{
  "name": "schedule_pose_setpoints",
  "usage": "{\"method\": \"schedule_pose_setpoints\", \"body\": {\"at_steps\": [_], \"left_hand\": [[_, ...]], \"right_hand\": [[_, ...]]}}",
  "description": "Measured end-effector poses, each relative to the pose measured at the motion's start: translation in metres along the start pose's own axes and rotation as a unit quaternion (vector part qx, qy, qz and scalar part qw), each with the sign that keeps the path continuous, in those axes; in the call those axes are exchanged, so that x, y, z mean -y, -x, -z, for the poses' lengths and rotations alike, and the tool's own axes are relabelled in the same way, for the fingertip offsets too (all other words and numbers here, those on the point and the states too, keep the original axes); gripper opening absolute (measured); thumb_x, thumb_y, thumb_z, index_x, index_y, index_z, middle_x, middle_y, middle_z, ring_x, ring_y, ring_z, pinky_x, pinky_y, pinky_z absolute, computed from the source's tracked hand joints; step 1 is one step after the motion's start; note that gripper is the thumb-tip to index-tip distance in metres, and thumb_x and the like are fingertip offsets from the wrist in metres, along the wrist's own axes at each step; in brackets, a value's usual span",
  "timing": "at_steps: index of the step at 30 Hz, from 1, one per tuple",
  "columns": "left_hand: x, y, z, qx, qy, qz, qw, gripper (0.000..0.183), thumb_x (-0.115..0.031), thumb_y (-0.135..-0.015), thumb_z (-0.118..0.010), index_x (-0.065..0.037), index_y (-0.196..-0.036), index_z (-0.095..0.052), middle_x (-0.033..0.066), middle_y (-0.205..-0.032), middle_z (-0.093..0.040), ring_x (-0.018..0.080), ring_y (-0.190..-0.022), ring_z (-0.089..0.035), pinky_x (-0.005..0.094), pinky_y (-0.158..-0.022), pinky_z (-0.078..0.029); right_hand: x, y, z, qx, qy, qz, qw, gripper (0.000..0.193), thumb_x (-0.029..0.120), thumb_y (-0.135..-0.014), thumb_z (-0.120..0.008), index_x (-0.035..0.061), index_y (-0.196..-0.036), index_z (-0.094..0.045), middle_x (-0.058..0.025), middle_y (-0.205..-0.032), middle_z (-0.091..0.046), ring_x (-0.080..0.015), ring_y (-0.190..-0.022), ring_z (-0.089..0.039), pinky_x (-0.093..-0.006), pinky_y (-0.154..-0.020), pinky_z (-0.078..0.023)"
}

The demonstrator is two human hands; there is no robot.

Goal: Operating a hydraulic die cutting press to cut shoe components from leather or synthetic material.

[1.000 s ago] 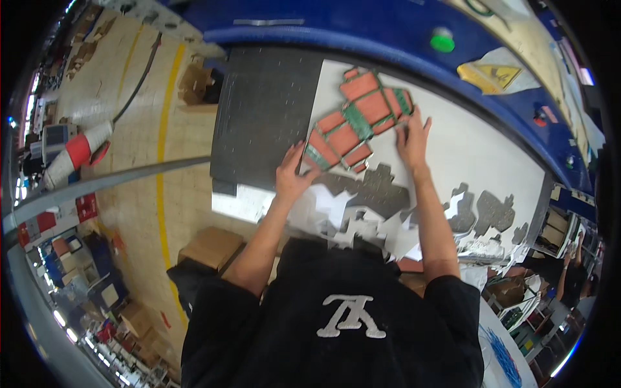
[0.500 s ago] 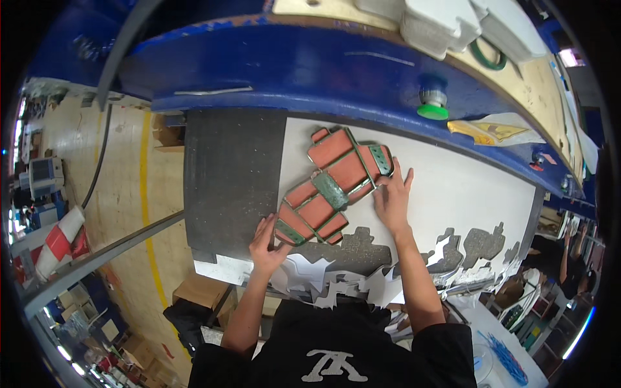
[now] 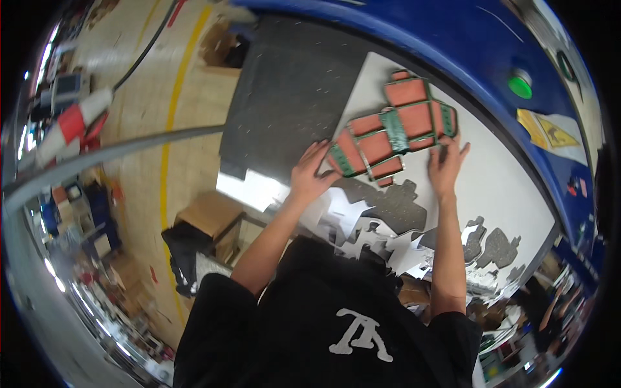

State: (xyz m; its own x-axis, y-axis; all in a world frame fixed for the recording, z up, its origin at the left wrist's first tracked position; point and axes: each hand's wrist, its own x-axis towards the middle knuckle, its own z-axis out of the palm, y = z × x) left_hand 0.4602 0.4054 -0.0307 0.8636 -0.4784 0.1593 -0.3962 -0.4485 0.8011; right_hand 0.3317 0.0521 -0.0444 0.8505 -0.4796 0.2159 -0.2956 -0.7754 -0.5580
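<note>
A cutting die (image 3: 414,123) with a green metal frame and orange-red padding lies slantwise on a white sheet (image 3: 511,181). At its left end my left hand (image 3: 313,173) grips the corner, thumb and fingers apart around the edge. My right hand (image 3: 446,167) holds the right end, with fingertips against the green frame. Just below the die, a cut-out gap (image 3: 398,204) in the sheet shows the dark bed beneath. The undersides of the fingers are hidden.
Left of the sheet the dark bed (image 3: 297,84) shows bare. Torn white offcuts (image 3: 346,213) hang at the near edge. A blue machine beam (image 3: 440,32) with a green button (image 3: 519,84) runs along the far side. A grey bar (image 3: 129,145) juts out left, and an open cardboard box (image 3: 210,213) stands below.
The whole view has turned clockwise and shifted, so the bed and die appear tilted. Both hands keep their hold on the die, which stays in about the same place on the sheet.
</note>
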Motion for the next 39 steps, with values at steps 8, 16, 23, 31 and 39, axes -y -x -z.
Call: {"method": "schedule_pose_setpoints", "body": {"at_steps": [8,16,23,31,39], "left_hand": [[0.021,0.008,-0.001,-0.045,0.037,-0.031,0.998,0.075,-0.03,-0.067,-0.098,-0.007,-0.133,-0.071,0.0154,-0.136,-0.073,0.0393,-0.129,-0.067,0.047,-0.112,-0.055],[0.022,0.021,-0.002,-0.025,0.056,-0.025,0.998,0.075,-0.032,-0.07,-0.096,-0.005,-0.135,-0.069,0.0162,-0.137,-0.072,0.0373,-0.131,-0.067,0.0462,-0.112,-0.055],[0.02,0.019,-0.003,-0.039,0.054,-0.021,0.998,0.073,-0.033,-0.071,-0.096,-0.005,-0.134,-0.07,0.0164,-0.133,-0.074,0.0388,-0.125,-0.069,0.0468,-0.11,-0.056],[0.019,0.012,-0.002,-0.047,0.028,-0.027,0.998,0.075,-0.033,-0.07,-0.098,-0.006,-0.134,-0.07,0.0169,-0.131,-0.074,0.0385,-0.123,-0.07,0.0462,-0.106,-0.058],[0.014,0.01,0.01,-0.007,0.065,-0.042,0.997,0.077,-0.026,-0.068,-0.1,-0.006,-0.137,-0.069,0.0189,-0.133,-0.073,0.0417,-0.127,-0.068,0.0467,-0.106,-0.057]], "right_hand": [[-0.001,-0.012,-0.006,0.031,-0.017,-0.013,0.999,0.033,0.002,-0.094,-0.072,0.0106,-0.124,-0.058,-0.0168,-0.141,-0.062,-0.0384,-0.14,-0.054,-0.0715,-0.127,-0.002],[-0.008,0.0,-0.006,0.03,0.012,-0.003,0.999,0.035,0.001,-0.094,-0.072,0.0113,-0.123,-0.057,-0.0124,-0.13,-0.064,-0.0346,-0.138,-0.055,-0.0705,-0.127,0.0],[-0.011,-0.003,-0.01,0.005,0.015,0.024,1.0,0.034,0.005,-0.093,-0.074,0.0102,-0.123,-0.058,-0.0112,-0.124,-0.064,-0.0342,-0.131,-0.059,-0.0719,-0.126,-0.002],[-0.012,-0.013,-0.014,0.008,0.009,0.029,1.0,0.034,0.011,-0.095,-0.075,0.0109,-0.125,-0.059,-0.0166,-0.135,-0.065,-0.0406,-0.143,-0.053,-0.0749,-0.125,-0.003],[-0.005,-0.01,-0.009,-0.002,0.021,0.006,1.0,0.042,0.023,-0.096,-0.079,0.018,-0.133,-0.06,-0.0237,-0.162,-0.049,-0.0413,-0.155,-0.042,-0.0771,-0.124,-0.007]]}}
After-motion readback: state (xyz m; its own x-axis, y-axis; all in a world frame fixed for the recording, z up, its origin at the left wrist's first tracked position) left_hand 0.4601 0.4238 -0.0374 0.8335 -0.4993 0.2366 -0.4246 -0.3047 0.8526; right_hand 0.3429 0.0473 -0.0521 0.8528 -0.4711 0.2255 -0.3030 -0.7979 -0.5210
